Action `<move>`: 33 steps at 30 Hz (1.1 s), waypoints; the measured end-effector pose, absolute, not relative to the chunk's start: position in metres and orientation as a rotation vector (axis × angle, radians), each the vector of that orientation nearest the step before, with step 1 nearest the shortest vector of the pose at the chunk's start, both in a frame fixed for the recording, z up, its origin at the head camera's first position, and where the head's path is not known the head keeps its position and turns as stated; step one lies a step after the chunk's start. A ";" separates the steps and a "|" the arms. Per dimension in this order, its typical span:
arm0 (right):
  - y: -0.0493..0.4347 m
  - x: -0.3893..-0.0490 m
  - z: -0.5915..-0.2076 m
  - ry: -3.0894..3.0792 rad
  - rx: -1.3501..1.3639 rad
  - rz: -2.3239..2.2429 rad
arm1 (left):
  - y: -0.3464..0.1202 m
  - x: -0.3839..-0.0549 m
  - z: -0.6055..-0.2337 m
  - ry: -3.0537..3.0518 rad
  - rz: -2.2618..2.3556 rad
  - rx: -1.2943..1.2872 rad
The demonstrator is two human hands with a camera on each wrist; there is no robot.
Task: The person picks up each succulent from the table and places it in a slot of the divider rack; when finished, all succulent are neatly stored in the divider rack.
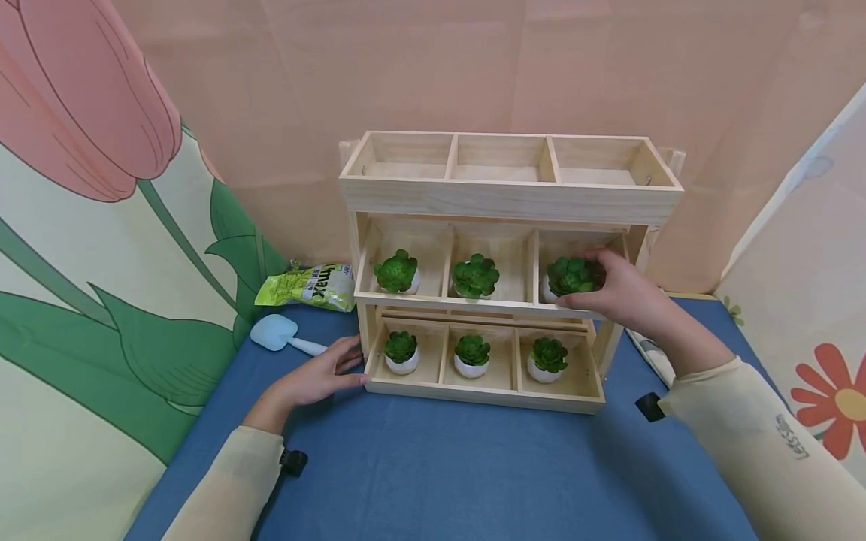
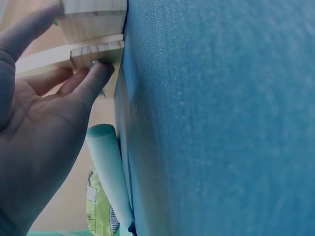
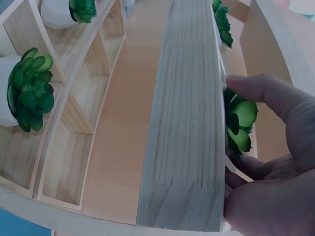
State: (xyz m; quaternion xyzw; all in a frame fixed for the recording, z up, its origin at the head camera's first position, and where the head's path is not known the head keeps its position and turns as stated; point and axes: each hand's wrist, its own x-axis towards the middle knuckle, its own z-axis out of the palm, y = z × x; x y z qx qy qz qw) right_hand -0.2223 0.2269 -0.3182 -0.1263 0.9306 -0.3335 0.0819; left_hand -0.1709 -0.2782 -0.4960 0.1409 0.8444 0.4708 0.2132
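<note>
A three-tier wooden plant stand (image 1: 510, 198) stands on the blue table, each tier split into three compartments. My right hand (image 1: 625, 289) holds a small potted succulent (image 1: 568, 276) in the right compartment of the middle tier. In the right wrist view, thumb and fingers close around its green leaves (image 3: 241, 123); the white pot is mostly hidden behind the tier's front board (image 3: 184, 118). My left hand (image 1: 321, 379) grips the stand's lower left corner, thumb toward the front of the bottom tray and fingers (image 2: 91, 81) around the side leg.
Two more succulents (image 1: 396, 272) sit in the middle tier, and three (image 1: 471, 355) in the bottom tray. No plants stand in the top tier (image 1: 504, 161). Left of the stand lie a light-blue toy shovel (image 1: 274, 332) and a green-yellow bag (image 1: 311, 287).
</note>
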 end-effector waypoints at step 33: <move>0.302 -0.135 -0.315 3.240 -0.338 -0.812 | -0.257 -0.144 -0.446 2.870 0.813 0.398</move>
